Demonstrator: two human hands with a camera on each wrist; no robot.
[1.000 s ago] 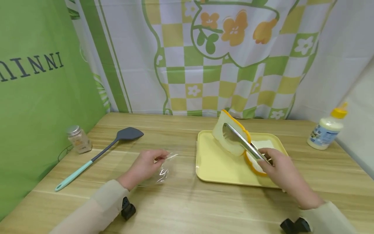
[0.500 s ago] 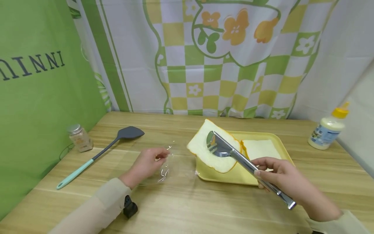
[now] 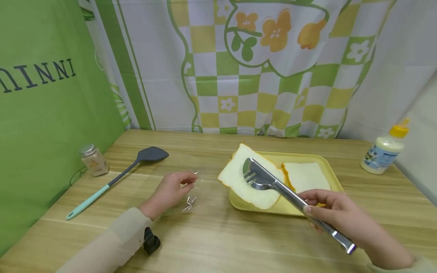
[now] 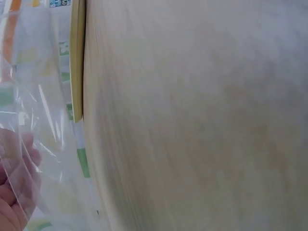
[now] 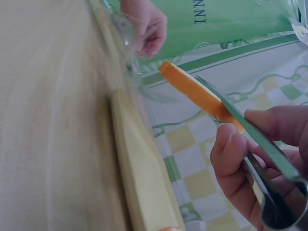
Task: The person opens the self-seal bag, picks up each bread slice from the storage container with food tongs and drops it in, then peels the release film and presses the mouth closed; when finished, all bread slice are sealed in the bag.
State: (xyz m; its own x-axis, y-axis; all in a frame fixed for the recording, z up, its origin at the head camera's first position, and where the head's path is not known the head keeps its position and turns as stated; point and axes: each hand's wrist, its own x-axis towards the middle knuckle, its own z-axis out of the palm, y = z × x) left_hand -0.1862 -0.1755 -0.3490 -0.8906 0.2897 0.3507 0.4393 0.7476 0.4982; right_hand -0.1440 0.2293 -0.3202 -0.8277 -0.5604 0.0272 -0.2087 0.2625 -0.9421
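Observation:
My right hand (image 3: 336, 218) holds metal food tongs (image 3: 290, 195) by their arms. Between the tongs' fork-shaped and flat ends is a slice of white bread (image 3: 235, 178) with an orange-brown crust, raised over the left part of the yellow tray (image 3: 244, 206). Seen edge-on in the right wrist view, the same bread slice (image 5: 192, 91) is clamped by the tongs. Another bread slice (image 3: 305, 176) lies in the tray's right part. Left of the tray, my left hand (image 3: 174, 191) pinches a clear plastic bag (image 3: 189, 204); the left wrist view shows the bag (image 4: 45, 120) spread beside the fingers.
A dark grey spatula (image 3: 151, 154) with a mint handle lies at the left, near a spice jar (image 3: 95, 163) with a silver lid. A squeeze bottle (image 3: 380, 153) with a yellow cap stands at the right. A patterned curtain (image 3: 239, 91) hangs behind the table.
The tongs have carried the bread slice left and down from above the tray's middle, turning its broad face upward. My left hand has stayed nearly still with the bag.

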